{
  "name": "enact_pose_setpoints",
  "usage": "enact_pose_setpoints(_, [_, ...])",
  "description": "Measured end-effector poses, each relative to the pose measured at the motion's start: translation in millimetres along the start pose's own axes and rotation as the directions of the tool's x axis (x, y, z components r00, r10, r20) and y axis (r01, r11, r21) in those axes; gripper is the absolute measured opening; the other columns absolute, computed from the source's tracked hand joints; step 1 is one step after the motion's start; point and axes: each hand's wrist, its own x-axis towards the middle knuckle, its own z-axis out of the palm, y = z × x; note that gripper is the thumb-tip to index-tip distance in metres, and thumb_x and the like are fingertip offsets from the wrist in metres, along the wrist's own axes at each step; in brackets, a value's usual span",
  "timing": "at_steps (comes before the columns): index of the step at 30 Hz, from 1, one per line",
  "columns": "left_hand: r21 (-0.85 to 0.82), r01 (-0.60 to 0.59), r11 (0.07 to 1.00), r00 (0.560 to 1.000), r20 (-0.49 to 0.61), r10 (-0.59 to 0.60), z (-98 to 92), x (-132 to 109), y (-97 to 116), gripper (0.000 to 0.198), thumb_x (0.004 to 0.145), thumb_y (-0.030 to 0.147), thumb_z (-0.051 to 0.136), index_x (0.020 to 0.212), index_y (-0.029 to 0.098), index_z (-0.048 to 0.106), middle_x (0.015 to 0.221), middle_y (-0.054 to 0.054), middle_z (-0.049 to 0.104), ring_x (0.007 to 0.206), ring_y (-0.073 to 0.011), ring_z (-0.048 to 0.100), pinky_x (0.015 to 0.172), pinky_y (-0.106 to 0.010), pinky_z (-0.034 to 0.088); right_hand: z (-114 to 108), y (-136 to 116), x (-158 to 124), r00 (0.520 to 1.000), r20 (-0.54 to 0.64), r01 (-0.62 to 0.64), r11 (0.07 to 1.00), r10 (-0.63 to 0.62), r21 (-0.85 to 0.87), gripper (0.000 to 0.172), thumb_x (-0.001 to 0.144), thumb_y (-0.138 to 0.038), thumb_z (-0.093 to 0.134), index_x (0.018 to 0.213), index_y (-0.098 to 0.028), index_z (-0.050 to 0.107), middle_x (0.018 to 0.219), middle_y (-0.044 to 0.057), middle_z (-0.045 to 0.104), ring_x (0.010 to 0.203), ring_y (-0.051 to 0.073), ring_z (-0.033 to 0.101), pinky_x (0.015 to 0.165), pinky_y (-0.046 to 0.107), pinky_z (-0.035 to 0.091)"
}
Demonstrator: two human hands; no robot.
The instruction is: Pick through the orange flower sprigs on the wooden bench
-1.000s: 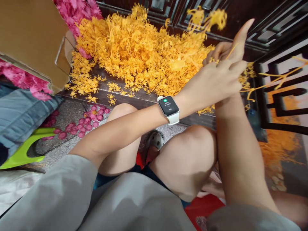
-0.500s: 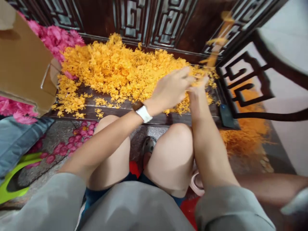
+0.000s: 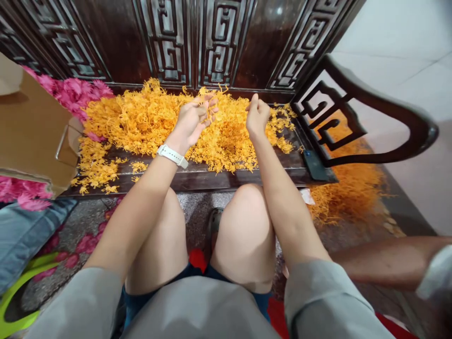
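A big heap of orange plastic flower pieces (image 3: 141,120) covers the seat of a dark carved wooden bench (image 3: 197,176). My left hand (image 3: 192,120), with a white watch at the wrist, hovers over the heap, its fingers curled and partly spread with nothing clearly in them. My right hand (image 3: 257,115) is just to its right, its fingers pinched together above the pieces; what they hold is too small to name.
A cardboard box (image 3: 33,134) lies on pink flower pieces (image 3: 76,92) at the left. More orange pieces (image 3: 353,188) lie on the floor under the bench's armrest (image 3: 374,103). Another person's arm (image 3: 388,261) reaches in at the lower right. A green stool (image 3: 19,292) stands at the lower left.
Both hands came down and left from the raised position by the armrest to the middle of the heap. The strand they held up is gone from view. The camera tilted up.
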Motion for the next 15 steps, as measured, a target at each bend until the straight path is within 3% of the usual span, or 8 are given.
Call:
enact_pose_setpoints(4, [-0.077,0.036,0.996,0.998,-0.048,-0.039,0.7,5.2,-5.8,0.055,0.087,-0.002,0.058,0.134,0.024,0.071,0.145,-0.011,0.073,0.128,-0.0243,0.071,0.101,-0.036,0.061,12.0,-28.3,-0.8,0.999,0.048,-0.007,0.999,0.005,0.045,0.074,0.095,-0.093,0.043,0.091,-0.024,0.068,0.068,0.003,0.056,0.07,0.021,0.062,0.066,0.036,0.05])
enact_pose_setpoints(8, [-0.121,0.056,0.991,0.991,-0.112,-0.069,0.0,9.0,-10.2,0.058,0.082,-0.005,0.06,0.132,0.023,0.072,0.131,-0.011,0.079,0.108,-0.0188,0.076,0.098,-0.033,0.062,26.7,-38.6,-0.3,0.984,0.175,-0.055,0.983,0.024,0.173,0.07,0.091,-0.095,0.05,0.084,-0.026,0.061,0.063,-0.001,0.051,0.057,0.015,0.05,0.054,0.031,0.042])
enact_pose_setpoints(11, [-0.14,0.042,0.989,0.985,-0.159,-0.065,-3.1,11.9,-10.8,0.051,0.084,0.0,0.068,0.129,0.023,0.073,0.113,-0.008,0.082,0.095,-0.0158,0.075,0.094,-0.03,0.062,33.9,-44.0,-3.0,0.939,0.338,-0.026,0.97,-0.059,0.24,0.07,0.086,-0.094,0.06,0.075,-0.025,0.052,0.062,-0.003,0.048,0.056,0.013,0.043,0.052,0.029,0.038])
enact_pose_setpoints(15, [-0.118,-0.003,0.993,0.968,-0.249,-0.027,-7.6,20.3,-13.4,0.044,0.084,0.0,0.07,0.119,0.025,0.075,0.09,-0.002,0.077,0.085,-0.0134,0.073,0.082,-0.024,0.061,36.0,-62.5,-6.3,0.843,0.483,0.116,0.957,-0.236,0.265,0.07,0.089,-0.083,0.069,0.067,-0.024,0.041,0.059,-0.006,0.038,0.059,0.01,0.032,0.055,0.028,0.033])
